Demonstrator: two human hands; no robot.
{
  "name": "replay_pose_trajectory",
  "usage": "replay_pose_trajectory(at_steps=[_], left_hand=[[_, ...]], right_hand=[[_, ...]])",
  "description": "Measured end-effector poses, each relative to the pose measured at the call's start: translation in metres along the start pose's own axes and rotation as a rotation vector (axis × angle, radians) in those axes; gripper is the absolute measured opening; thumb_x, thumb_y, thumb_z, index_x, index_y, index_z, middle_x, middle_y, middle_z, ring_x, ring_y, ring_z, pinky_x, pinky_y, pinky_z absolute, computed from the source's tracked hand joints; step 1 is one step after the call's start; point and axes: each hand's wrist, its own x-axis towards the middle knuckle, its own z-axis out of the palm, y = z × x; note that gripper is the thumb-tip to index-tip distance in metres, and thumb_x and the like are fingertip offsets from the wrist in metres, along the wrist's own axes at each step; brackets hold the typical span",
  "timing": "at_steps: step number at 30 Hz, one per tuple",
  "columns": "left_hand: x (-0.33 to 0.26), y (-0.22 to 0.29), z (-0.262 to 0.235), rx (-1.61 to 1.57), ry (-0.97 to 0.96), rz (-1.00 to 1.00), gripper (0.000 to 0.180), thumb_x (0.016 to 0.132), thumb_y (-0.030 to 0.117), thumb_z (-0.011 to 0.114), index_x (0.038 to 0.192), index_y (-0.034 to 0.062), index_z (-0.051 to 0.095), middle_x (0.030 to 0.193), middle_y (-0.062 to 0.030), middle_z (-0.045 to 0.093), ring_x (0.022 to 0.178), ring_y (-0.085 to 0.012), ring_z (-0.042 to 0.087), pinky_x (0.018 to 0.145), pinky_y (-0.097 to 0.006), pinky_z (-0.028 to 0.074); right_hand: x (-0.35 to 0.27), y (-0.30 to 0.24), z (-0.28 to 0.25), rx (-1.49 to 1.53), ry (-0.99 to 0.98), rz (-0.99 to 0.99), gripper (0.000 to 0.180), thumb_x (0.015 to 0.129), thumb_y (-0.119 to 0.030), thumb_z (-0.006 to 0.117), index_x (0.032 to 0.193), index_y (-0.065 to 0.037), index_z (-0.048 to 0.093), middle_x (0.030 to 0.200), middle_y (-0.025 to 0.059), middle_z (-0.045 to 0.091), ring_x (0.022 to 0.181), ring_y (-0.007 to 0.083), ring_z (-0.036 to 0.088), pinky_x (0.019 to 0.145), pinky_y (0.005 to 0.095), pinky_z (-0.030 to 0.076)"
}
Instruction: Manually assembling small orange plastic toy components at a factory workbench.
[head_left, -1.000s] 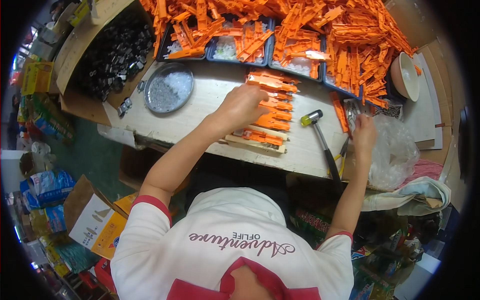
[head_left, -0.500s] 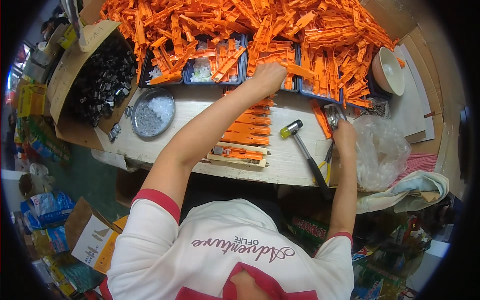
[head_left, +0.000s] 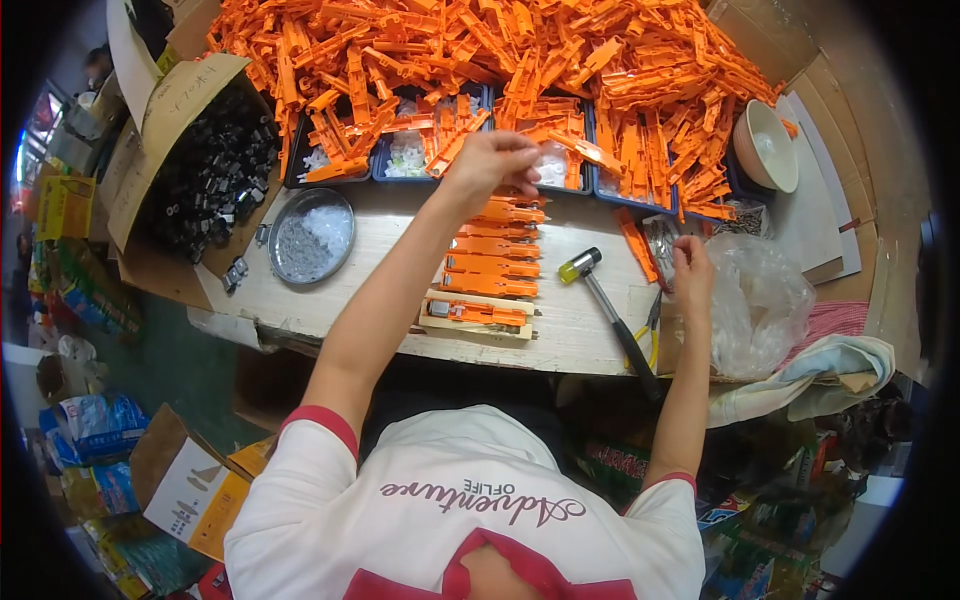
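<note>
My left hand (head_left: 490, 168) is above the far end of a row of orange plastic parts (head_left: 492, 266), in front of the blue bins. Its fingers are curled together in a pinch, and whatever lies between them is too small to make out. Nearest me in the row, an orange part with a metal piece sits in a pale wooden fixture (head_left: 474, 314). My right hand (head_left: 692, 272) is pinched closed beside a small clear bag of metal pieces (head_left: 660, 236); its fingertips hide any small item. A hammer (head_left: 608, 312) and yellow-handled pliers (head_left: 652, 328) lie between my hands.
Orange parts are heaped (head_left: 480, 50) along the back, above blue bins (head_left: 588, 186) with small white pieces. A round metal dish (head_left: 312, 236) and a carton of black-and-silver parts (head_left: 205, 165) stand left. A beige bowl (head_left: 768, 146) and clear plastic bag (head_left: 760, 300) lie right.
My left hand has come back toward me and left from the bin, leaving an orange part lying across it. My right hand has lifted slightly from the small bag of metal pieces.
</note>
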Motion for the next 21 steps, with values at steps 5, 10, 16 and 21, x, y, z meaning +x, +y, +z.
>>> replay_pose_trajectory(at_steps=[5, 10, 16, 21], left_hand=[[-0.068, -0.023, 0.004, -0.468, -0.047, -0.087, 0.015, 0.081, 0.007, 0.059, 0.091, -0.0047, 0.059, 0.084, -0.0097, 0.06, 0.074, -0.0165, 0.059, 0.068, -0.03, 0.052], [-0.114, -0.037, 0.004, -0.626, -0.023, -0.064, 0.013, 0.077, 0.0, 0.062, 0.09, -0.002, 0.061, 0.085, -0.0095, 0.06, 0.076, -0.0197, 0.062, 0.068, -0.033, 0.054], [-0.142, -0.047, -0.004, -0.541, -0.039, 0.055, 0.014, 0.073, -0.008, 0.06, 0.086, -0.0028, 0.062, 0.087, -0.0108, 0.054, 0.07, -0.0205, 0.061, 0.062, -0.031, 0.055], [-0.15, -0.051, -0.007, -0.492, -0.032, 0.129, 0.011, 0.074, -0.008, 0.06, 0.083, -0.0019, 0.063, 0.086, -0.0095, 0.055, 0.07, -0.02, 0.062, 0.062, -0.032, 0.056]], right_hand=[[-0.023, -0.1, 0.016, 0.704, -0.303, 0.1, 0.006, 0.085, -0.004, 0.05, 0.089, -0.003, 0.054, 0.079, -0.0001, 0.054, 0.07, 0.0067, 0.049, 0.064, 0.0198, 0.04], [-0.042, -0.165, 0.039, 0.954, -0.518, 0.097, 0.006, 0.086, -0.008, 0.051, 0.09, -0.004, 0.054, 0.078, -0.0023, 0.052, 0.07, 0.0055, 0.048, 0.064, 0.0183, 0.038], [-0.056, -0.189, 0.056, 1.079, -0.685, 0.189, 0.01, 0.086, -0.013, 0.054, 0.089, -0.004, 0.054, 0.075, -0.0035, 0.049, 0.069, 0.0049, 0.044, 0.064, 0.0191, 0.036], [-0.06, -0.201, 0.057, 1.077, -0.77, 0.238, 0.005, 0.084, -0.009, 0.053, 0.085, -0.005, 0.053, 0.078, -0.0033, 0.05, 0.072, 0.0045, 0.043, 0.065, 0.0193, 0.036]])
